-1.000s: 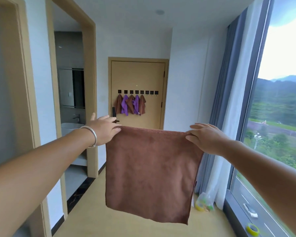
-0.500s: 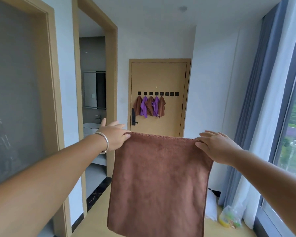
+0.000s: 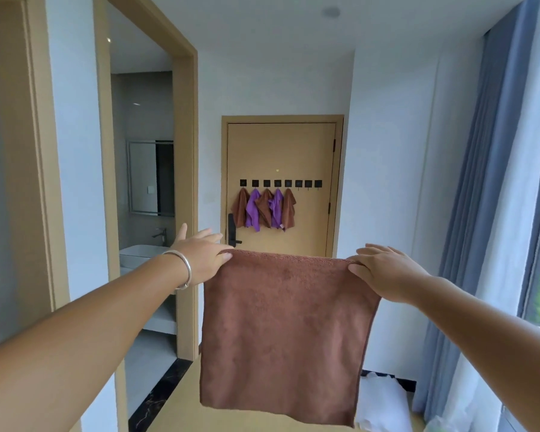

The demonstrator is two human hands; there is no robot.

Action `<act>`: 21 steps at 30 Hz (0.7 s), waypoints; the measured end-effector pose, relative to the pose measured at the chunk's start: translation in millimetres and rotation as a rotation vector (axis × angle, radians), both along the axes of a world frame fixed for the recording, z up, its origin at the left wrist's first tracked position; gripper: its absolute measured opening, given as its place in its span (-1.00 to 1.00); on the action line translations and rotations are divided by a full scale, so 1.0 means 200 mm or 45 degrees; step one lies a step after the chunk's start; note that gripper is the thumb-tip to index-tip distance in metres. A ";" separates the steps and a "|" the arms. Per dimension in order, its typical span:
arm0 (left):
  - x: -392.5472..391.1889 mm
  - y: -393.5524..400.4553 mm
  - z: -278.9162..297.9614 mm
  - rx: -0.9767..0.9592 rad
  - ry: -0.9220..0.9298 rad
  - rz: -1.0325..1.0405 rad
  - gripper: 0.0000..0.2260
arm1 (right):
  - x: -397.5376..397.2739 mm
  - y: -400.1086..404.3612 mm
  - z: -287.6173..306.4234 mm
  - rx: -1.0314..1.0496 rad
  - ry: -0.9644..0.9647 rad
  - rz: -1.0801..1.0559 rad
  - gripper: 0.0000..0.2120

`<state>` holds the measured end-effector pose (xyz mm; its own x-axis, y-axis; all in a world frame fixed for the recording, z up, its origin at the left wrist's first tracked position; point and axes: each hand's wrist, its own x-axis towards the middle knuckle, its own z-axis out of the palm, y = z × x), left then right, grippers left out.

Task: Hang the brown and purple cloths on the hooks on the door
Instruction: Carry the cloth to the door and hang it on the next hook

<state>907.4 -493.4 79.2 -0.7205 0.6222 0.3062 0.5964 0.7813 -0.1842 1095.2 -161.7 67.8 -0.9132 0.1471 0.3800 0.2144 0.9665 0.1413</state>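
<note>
Brown cloth point(image 3: 281, 335): microfibre-looking, soft, prob light, zero stiffness, hangs flat as sheet. Held out at arm's length, well short of door point(image 3: 281, 151), lower than hook row point(image 3: 280, 183). L hand point(image 3: 201, 255) pinches top-left corner, other fingers spread loose. R hand point(image 3: 384, 271) pinches top-right corner. Not slippery, not fragile; will bunch under own weight on hook. Best hold pt: one top corner or mid top hem, gather small fold, loop over spare hook, three free at R end of row. Five hung cloths point(image 3: 264, 208) fill the rest.
</note>
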 end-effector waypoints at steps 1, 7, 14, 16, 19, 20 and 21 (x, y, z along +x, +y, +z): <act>-0.06 0.02 0.01 -0.001 0.001 -0.005 -0.56 | -0.06 0.02 0.00 -0.006 0.005 -0.006 -0.54; -0.36 0.18 0.05 -0.011 -0.010 -0.013 -0.58 | -0.40 0.18 0.00 -0.019 -0.022 -0.023 -0.55; -0.80 0.46 -0.03 -0.052 -0.046 -0.011 -0.57 | -0.84 0.46 -0.04 -0.019 -0.064 -0.017 -0.55; -0.94 0.57 -0.05 -0.064 -0.056 0.003 -0.57 | -0.98 0.58 -0.06 -0.020 -0.074 -0.013 -0.55; -1.13 0.76 -0.06 -0.065 -0.074 0.008 -0.56 | -1.18 0.77 -0.06 -0.036 -0.066 0.011 -0.55; -1.20 0.83 -0.05 -0.061 -0.070 0.005 -0.56 | -1.25 0.84 -0.05 -0.044 -0.048 0.017 -0.55; -1.26 0.89 -0.04 -0.060 -0.063 0.004 -0.56 | -1.31 0.90 -0.04 -0.050 -0.026 0.022 -0.55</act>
